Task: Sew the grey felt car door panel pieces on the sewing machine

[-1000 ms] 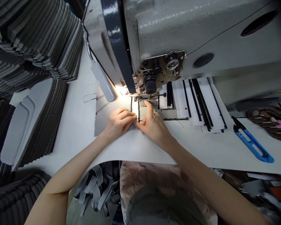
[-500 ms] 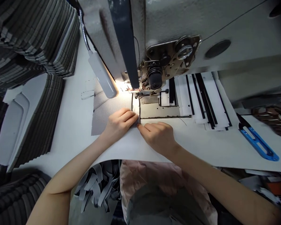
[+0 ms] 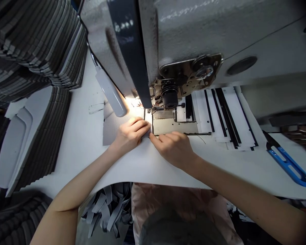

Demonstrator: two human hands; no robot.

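A grey mesh-textured fabric piece (image 3: 111,131) lies flat on the table under the sewing machine (image 3: 191,30), with a narrow white strip (image 3: 148,117) along its right side leading to the needle area. My left hand (image 3: 131,134) presses on the fabric near that edge, its fingers together and bent over it. Beside it, my right hand (image 3: 174,148) has curled fingers, with the fingertips pinching the near right corner of the piece. The exact thumb positions are partly hidden. A small lamp (image 3: 112,93) lights the needle area, where the machine parts hide the stitching point.
Tall stacks of grey padded pieces (image 3: 40,37) stand at the left. White and black strips (image 3: 224,115) lie right of the needle plate (image 3: 165,126). Blue thread snips (image 3: 290,166) rest at the far right. Grey offcuts (image 3: 109,204) hang below the table edge.
The fabric and both hands have slid a little forward, toward the needle. Both hands keep their hold. The view has tilted slightly, so the machine sits lower in it.
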